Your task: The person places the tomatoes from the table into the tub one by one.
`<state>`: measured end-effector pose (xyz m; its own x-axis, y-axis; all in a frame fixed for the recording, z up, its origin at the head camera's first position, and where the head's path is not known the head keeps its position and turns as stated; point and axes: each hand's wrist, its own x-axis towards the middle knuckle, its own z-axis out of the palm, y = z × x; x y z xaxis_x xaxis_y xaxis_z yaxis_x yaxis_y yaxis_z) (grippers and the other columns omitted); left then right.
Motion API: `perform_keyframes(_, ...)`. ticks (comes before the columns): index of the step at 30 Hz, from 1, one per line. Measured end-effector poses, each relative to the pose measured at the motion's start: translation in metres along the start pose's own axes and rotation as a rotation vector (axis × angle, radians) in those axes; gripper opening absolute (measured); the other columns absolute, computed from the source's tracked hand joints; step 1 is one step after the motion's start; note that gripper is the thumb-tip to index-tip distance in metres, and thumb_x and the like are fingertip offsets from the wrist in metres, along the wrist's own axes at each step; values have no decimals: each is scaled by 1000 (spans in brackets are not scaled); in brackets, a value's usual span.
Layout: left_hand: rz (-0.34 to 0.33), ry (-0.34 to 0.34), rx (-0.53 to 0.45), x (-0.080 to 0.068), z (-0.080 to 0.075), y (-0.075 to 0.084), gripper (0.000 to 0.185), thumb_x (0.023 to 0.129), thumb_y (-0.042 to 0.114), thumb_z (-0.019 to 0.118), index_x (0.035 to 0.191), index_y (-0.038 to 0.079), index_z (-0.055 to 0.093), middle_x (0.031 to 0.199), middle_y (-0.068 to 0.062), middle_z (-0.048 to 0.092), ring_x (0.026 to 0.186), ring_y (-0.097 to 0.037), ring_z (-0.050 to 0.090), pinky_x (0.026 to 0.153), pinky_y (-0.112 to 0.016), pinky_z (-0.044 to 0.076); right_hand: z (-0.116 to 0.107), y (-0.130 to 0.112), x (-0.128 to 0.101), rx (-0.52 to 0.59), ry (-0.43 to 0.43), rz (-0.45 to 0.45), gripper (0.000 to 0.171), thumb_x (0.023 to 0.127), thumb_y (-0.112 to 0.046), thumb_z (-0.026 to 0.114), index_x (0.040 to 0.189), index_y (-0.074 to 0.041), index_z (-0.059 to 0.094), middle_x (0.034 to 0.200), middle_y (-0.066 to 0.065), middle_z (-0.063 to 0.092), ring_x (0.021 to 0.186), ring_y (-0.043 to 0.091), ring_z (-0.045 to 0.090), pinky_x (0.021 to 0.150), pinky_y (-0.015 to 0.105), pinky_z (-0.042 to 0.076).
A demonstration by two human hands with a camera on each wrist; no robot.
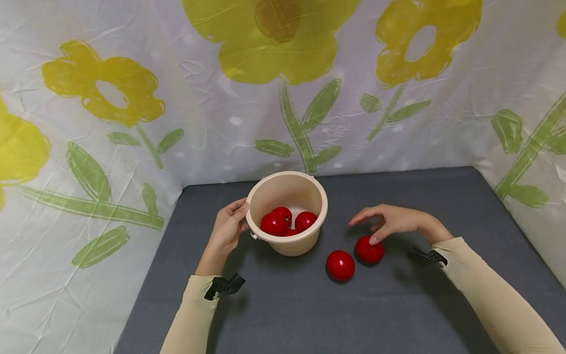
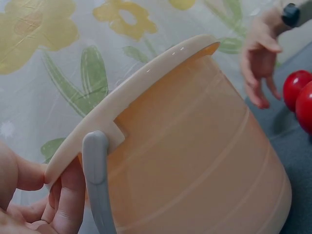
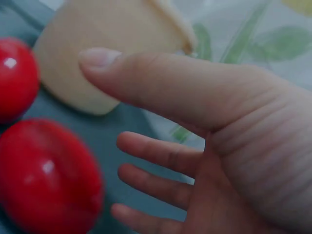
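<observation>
My left hand pinches the left rim of a cream bucket, thumb outside and fingers under the lip in the left wrist view. Several red tomatoes lie inside the bucket. A grey handle hangs at the bucket's side. To the right of the bucket, two more tomatoes rest on the dark cloth: a nearer tomato and a farther tomato. Over the farther one hovers my right hand, fingers spread and relaxed, holding nothing. In the right wrist view a gap shows between its fingers and the tomatoes.
A dark grey cloth covers the table. Behind and at both sides hangs a white curtain printed with yellow flowers. Black straps sit on both wrists over beige sleeves.
</observation>
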<state>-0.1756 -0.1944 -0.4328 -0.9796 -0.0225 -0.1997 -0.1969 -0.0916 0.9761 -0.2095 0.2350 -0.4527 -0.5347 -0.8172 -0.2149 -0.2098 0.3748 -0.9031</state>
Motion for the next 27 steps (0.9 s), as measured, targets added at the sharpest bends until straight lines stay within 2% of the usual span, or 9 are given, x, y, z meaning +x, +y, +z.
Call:
perform_keyframes(2, -4, -2, -3, 0, 0, 0, 41, 104, 12, 49, 141, -4, 47, 139, -25, 51, 93, -8, 64, 61, -15, 53, 7, 11, -4, 15, -7, 9, 56, 87, -11, 74, 138, -3, 54, 143, 21, 51, 127, 7, 51, 105, 55, 44)
perform_keyframes(5, -7, -4, -2, 1, 0, 0, 42, 104, 13, 49, 142, -5, 45, 142, -25, 50, 96, -9, 64, 62, -16, 54, 14, 23, -6, 44, -26, 14, 58, 86, -11, 75, 139, -1, 53, 143, 23, 50, 127, 15, 51, 101, 41, 50)
perform_keyframes(7, -8, -3, -2, 1, 0, 0, 42, 104, 13, 49, 142, -5, 45, 142, -25, 49, 96, -9, 64, 63, -16, 54, 18, 29, -6, 75, -46, 6, 60, 86, -9, 74, 140, 1, 50, 144, 26, 48, 125, 15, 52, 97, 32, 52)
perform_keyframes(10, -11, -1, 1, 1, 0, 0, 42, 104, 13, 49, 142, -4, 45, 142, -25, 49, 96, -9, 64, 63, -15, 54, 22, 34, -6, 102, -67, -5, 61, 86, -7, 74, 141, 2, 49, 143, 27, 47, 121, 10, 53, 94, 26, 53)
perform_keyframes(14, -12, -7, 3, 1, 0, -1, 42, 104, 13, 49, 142, -4, 45, 142, -25, 49, 97, -10, 64, 63, -16, 54, 23, 35, -7, 80, -52, 13, 58, 84, -9, 76, 137, 1, 54, 138, 25, 55, 113, 6, 56, 92, 24, 52)
perform_keyframes(20, -8, -13, 13, 1, -1, -1, 43, 104, 14, 48, 143, -4, 44, 144, -25, 49, 101, -12, 63, 65, -16, 55, 17, 29, -6, 43, 4, 60, 52, 84, -13, 77, 132, -2, 60, 129, 19, 62, 107, 10, 60, 89, 25, 53)
perform_keyframes(27, -8, -10, 9, 1, -1, -1, 42, 104, 14, 48, 143, -4, 45, 143, -26, 49, 99, -10, 64, 63, -15, 54, -7, -1, -1, 16, 49, 40, 53, 88, -15, 73, 136, -3, 56, 133, 17, 60, 110, 11, 62, 91, 29, 54)
